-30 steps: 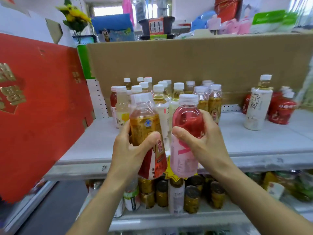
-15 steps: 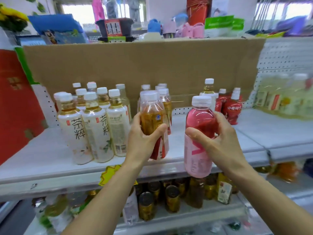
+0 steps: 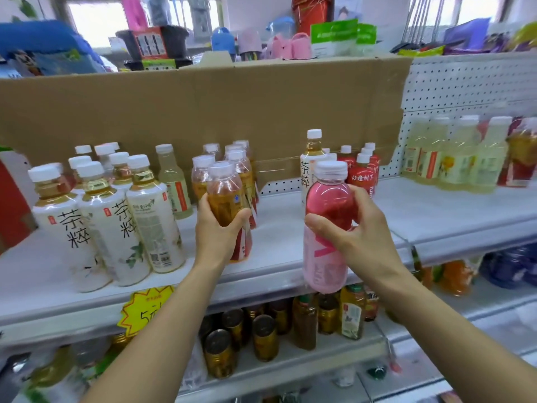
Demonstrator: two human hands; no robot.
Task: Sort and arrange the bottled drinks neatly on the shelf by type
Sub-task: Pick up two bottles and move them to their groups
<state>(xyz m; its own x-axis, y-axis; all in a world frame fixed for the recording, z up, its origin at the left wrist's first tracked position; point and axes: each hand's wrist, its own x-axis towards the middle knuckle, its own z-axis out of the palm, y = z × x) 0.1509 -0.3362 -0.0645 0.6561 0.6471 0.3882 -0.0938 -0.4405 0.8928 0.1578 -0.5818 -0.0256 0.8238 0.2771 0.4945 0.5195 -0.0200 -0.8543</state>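
Observation:
My left hand (image 3: 216, 231) grips an amber tea bottle (image 3: 225, 196) with a red and white label, standing on the white shelf (image 3: 279, 242) in front of several like bottles (image 3: 241, 167). In my right hand (image 3: 357, 237) I hold a pink drink bottle (image 3: 325, 228) with a white cap, raised in front of the shelf's front edge. White-labelled tea bottles (image 3: 116, 216) stand in a group at the left. One more white-labelled tea bottle (image 3: 311, 164) stands beside red-labelled bottles (image 3: 363, 173) behind the pink one.
A brown cardboard sheet (image 3: 203, 112) backs the shelf. Pale yellow drinks (image 3: 456, 158) fill the shelf section at the right. Cans and bottles (image 3: 261, 335) crowd the lower shelf, with a yellow price tag (image 3: 145, 309) on the edge. A red board (image 3: 11, 210) stands far left.
The view has swung right along the shelf. My left hand has carried the amber bottle forward and set it down by the like bottles. My right hand keeps the pink bottle raised.

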